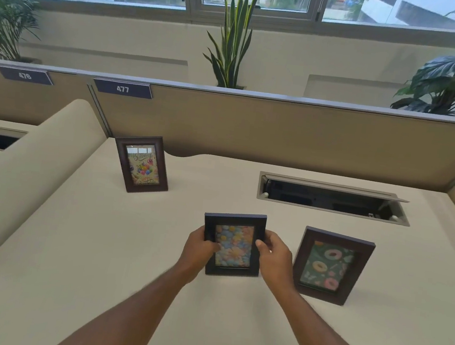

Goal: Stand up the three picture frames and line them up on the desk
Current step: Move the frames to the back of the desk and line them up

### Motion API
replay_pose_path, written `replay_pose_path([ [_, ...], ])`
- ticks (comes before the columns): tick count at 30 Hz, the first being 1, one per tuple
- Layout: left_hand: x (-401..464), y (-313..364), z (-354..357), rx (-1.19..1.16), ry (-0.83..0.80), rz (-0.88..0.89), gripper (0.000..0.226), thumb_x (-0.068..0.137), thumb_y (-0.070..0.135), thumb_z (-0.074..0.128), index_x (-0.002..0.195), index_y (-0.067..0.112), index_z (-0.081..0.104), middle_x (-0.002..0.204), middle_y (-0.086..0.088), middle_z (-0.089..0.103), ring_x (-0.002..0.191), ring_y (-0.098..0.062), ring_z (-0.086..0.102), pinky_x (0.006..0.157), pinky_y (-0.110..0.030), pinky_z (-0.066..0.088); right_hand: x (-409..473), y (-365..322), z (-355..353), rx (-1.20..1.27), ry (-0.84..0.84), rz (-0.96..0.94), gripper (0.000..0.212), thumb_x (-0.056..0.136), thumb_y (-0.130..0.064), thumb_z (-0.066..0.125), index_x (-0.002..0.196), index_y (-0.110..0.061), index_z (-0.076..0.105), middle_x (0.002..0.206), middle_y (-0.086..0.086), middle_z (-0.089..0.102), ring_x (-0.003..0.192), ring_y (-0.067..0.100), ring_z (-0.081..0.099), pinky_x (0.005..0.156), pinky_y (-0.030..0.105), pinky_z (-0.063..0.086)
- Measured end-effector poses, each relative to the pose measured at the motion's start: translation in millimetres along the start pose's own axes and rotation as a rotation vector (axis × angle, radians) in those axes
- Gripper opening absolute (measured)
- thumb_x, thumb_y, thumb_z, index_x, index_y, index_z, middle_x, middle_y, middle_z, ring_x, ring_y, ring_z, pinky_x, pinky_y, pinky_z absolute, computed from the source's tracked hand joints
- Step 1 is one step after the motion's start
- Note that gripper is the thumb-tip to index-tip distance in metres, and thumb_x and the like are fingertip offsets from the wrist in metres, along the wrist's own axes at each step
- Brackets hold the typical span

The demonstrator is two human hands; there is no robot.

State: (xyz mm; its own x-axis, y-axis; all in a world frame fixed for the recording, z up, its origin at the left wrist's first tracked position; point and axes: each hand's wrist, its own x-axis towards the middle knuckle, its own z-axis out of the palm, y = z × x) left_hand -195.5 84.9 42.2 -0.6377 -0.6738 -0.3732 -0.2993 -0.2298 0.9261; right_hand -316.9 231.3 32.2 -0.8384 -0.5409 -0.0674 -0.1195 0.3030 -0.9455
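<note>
A dark frame with a flower picture (pixel 235 229) stands upright in the middle of the cream desk (pixel 99 257). My left hand (pixel 199 246) grips its left edge and my right hand (pixel 275 254) grips its right edge, thumbs on the front. Just to the right, a brown frame with a donut picture (pixel 331 266) stands upright, tilted back a little. Farther back on the left, a brown frame with a birthday balloon picture (pixel 141 163) stands near the partition. The three frames do not form one line.
An open cable tray slot (pixel 333 199) is cut into the desk at the back right. A beige partition (pixel 281 133) runs behind the desk, with a curved divider (pixel 33 168) on the left. Potted plants stand beyond the partition.
</note>
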Motion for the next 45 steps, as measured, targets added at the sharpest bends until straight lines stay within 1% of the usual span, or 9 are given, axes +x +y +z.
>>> replay_pose_path([
  [7, 40, 22, -22, 0.005, 0.008, 0.017, 0.045, 0.082, -0.012, 0.057, 0.108, 0.024, 0.063, 0.111, 0.001, 0.072, 0.105, -0.019, 0.068, 0.077, -0.033, 0.059, 43, -18, 26, 0.004, 0.001, -0.005, 0.016, 0.100, -0.018, 0.052, 0.101, -0.032, 0.059, 0.095, -0.015, 0.065, 0.090, 0.005, 0.061, 0.061, 0.011, 0.047],
  [10, 64, 39, -38, 0.027, 0.017, 0.041, 0.046, 0.081, -0.012, 0.056, 0.115, 0.017, 0.062, 0.114, -0.004, 0.070, 0.108, -0.024, 0.066, 0.088, -0.044, 0.059, 69, -31, 44, 0.004, -0.001, -0.014, 0.014, 0.100, -0.017, 0.052, 0.107, -0.024, 0.062, 0.101, -0.006, 0.067, 0.094, 0.010, 0.061, 0.060, 0.011, 0.046],
  [17, 127, 75, -77, 0.051, 0.050, 0.096, 0.048, 0.082, -0.014, 0.053, 0.123, 0.010, 0.058, 0.119, -0.009, 0.068, 0.113, -0.026, 0.063, 0.095, -0.050, 0.056, 132, -68, 91, 0.009, 0.006, -0.033, 0.016, 0.097, -0.014, 0.054, 0.108, -0.017, 0.064, 0.101, -0.001, 0.069, 0.095, 0.018, 0.063, 0.074, 0.032, 0.055],
  [20, 156, 87, -94, 0.066, 0.052, 0.113, 0.046, 0.081, -0.011, 0.055, 0.120, 0.013, 0.060, 0.116, -0.007, 0.070, 0.111, -0.025, 0.065, 0.093, -0.048, 0.056, 159, -78, 112, 0.002, 0.010, -0.029, 0.016, 0.096, -0.013, 0.055, 0.108, -0.014, 0.065, 0.100, 0.001, 0.070, 0.094, 0.019, 0.064, 0.076, 0.033, 0.053],
  [27, 209, 105, -117, 0.057, 0.062, 0.097, 0.042, 0.083, -0.006, 0.058, 0.116, 0.019, 0.060, 0.113, -0.001, 0.069, 0.104, -0.018, 0.065, 0.075, -0.033, 0.056, 213, -89, 147, -0.014, -0.007, -0.036, 0.014, 0.097, -0.014, 0.054, 0.107, -0.016, 0.064, 0.101, -0.001, 0.068, 0.092, 0.017, 0.062, 0.059, 0.015, 0.041],
  [32, 235, 108, -125, 0.066, 0.090, 0.078, 0.036, 0.087, -0.003, 0.060, 0.112, 0.023, 0.057, 0.105, 0.007, 0.067, 0.092, -0.009, 0.064, 0.064, -0.025, 0.052, 239, -86, 165, 0.005, -0.020, -0.012, 0.013, 0.098, -0.017, 0.054, 0.108, -0.019, 0.064, 0.101, -0.003, 0.067, 0.095, 0.017, 0.062, 0.059, 0.015, 0.044],
  [41, 251, 93, -125, 0.082, 0.169, 0.044, 0.038, 0.092, 0.004, 0.061, 0.123, 0.024, 0.050, 0.105, 0.007, 0.061, 0.099, -0.015, 0.061, 0.056, -0.021, 0.051, 256, -75, 182, -0.022, -0.014, -0.011, 0.016, 0.098, -0.019, 0.055, 0.111, -0.018, 0.064, 0.100, -0.004, 0.066, 0.096, 0.016, 0.062, 0.060, 0.017, 0.046],
  [43, 247, 91, -123, 0.115, 0.206, 0.071, 0.038, 0.091, 0.004, 0.060, 0.122, 0.023, 0.049, 0.107, 0.006, 0.062, 0.105, -0.020, 0.063, 0.063, -0.029, 0.058, 257, -75, 183, -0.027, -0.012, -0.015, 0.019, 0.099, -0.020, 0.055, 0.115, -0.017, 0.064, 0.101, -0.005, 0.066, 0.096, 0.015, 0.061, 0.059, 0.016, 0.045],
  [45, 237, 86, -121, 0.204, 0.266, 0.118, 0.043, 0.090, 0.005, 0.060, 0.129, 0.018, 0.047, 0.117, -0.002, 0.064, 0.110, -0.025, 0.064, 0.081, -0.044, 0.061, 257, -74, 184, -0.017, -0.012, -0.022, 0.020, 0.099, -0.020, 0.054, 0.116, -0.018, 0.064, 0.100, -0.006, 0.066, 0.095, 0.013, 0.061, 0.059, 0.015, 0.045],
])
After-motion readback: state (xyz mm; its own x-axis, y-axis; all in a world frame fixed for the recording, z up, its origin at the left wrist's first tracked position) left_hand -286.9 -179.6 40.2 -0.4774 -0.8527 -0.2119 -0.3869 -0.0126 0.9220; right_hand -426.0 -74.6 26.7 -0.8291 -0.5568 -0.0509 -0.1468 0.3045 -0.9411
